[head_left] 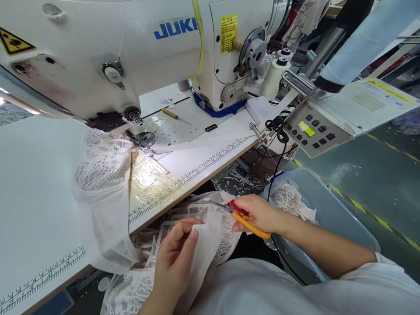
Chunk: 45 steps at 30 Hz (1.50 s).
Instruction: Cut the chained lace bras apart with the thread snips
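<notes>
My left hand (177, 253) pinches the edge of a white fabric piece (210, 234) between thumb and fingers, in front of my lap. My right hand (257, 213) is closed around a pair of scissors (251, 225) with orange and red handles. The grey blades point left, over the lace and white cloth just beyond my left hand. Whether the blades touch the cloth I cannot tell. Lace garment pieces (129, 288) lie bunched below the table edge. Another white lace garment (106, 175) hangs over the table edge, its top near the needle area of the sewing machine (170, 57).
A ruler-marked table (39, 175) runs along the left. On the machine bed are an awl (170, 114) and a black blade (211, 127). A control panel (310, 131) juts in at right, above a plastic bin (344, 218) with lace pieces. A black cable hangs near my right hand.
</notes>
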Each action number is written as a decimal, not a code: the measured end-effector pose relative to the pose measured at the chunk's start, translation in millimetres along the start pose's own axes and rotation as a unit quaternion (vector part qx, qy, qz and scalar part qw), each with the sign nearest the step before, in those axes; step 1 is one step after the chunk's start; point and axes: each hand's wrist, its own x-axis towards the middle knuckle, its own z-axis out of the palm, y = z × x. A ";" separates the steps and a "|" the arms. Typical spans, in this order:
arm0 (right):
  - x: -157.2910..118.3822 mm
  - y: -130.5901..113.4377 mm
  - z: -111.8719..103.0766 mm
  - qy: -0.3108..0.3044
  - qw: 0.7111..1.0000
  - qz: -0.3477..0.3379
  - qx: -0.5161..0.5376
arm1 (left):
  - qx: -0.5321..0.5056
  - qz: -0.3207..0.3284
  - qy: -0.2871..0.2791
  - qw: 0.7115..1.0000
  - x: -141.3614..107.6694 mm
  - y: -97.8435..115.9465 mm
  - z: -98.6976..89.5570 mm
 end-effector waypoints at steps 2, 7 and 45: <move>-0.9 -1.8 -5.9 0.066 0.996 -0.005 0.060 | 0.039 0.024 -0.002 0.999 -1.0 1.1 -1.3; -2.2 -17.5 -8.7 0.085 0.979 -0.043 0.180 | 0.114 0.095 -0.022 0.989 -4.7 0.0 -3.1; -18.0 -60.8 -2.0 0.144 0.858 -0.101 0.483 | 0.514 0.341 -0.041 0.786 -54.5 -36.9 -26.9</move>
